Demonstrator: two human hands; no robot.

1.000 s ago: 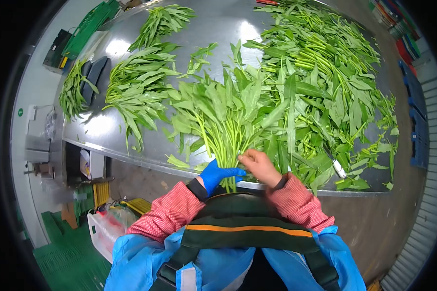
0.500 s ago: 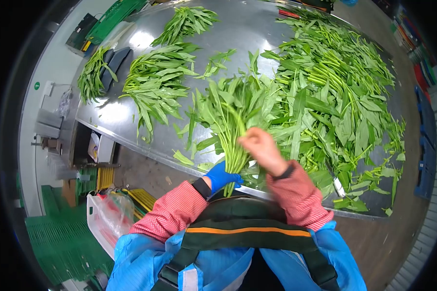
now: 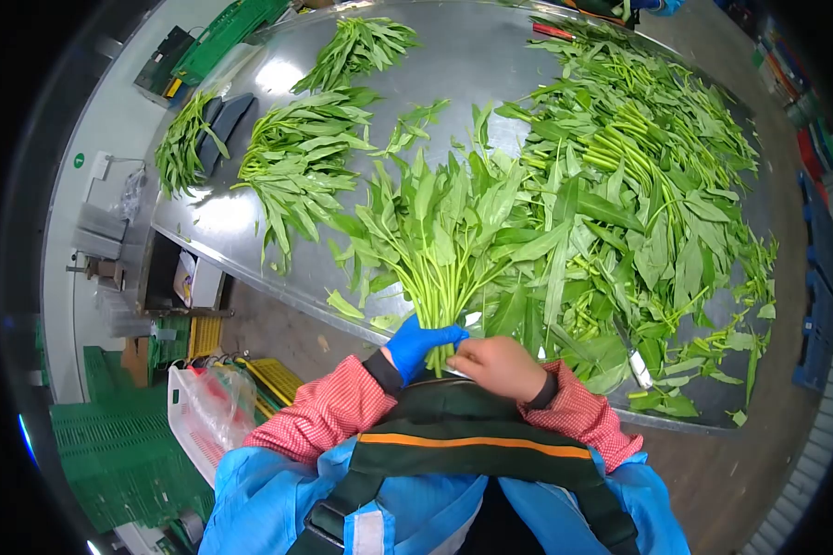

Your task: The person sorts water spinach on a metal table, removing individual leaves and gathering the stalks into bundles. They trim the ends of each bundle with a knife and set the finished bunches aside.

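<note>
In my blue-gloved left hand (image 3: 422, 344) is a bunch of water spinach (image 3: 444, 240), gripped low around its pale stems with the leaves fanning out over the table edge. My bare right hand (image 3: 502, 366) is closed at the stem ends, right beside the left fingers; its fingertips are partly hidden against the stems. To the right lies a large heap of loose water spinach (image 3: 639, 176). A knife with a white handle (image 3: 640, 368) rests at the heap's near edge, its blade partly under leaves.
Separate bunches (image 3: 301, 153) lie on the left of the metal table (image 3: 250, 222), one beside a dark object (image 3: 224, 129). A red-handled tool (image 3: 553, 32) is at the far side. Below left stand a white crate (image 3: 194, 416) with plastic and green crates (image 3: 111, 453).
My right hand has come down from among the upper stems to the stem ends beside my left hand. The bunch's leaves have spread wider.
</note>
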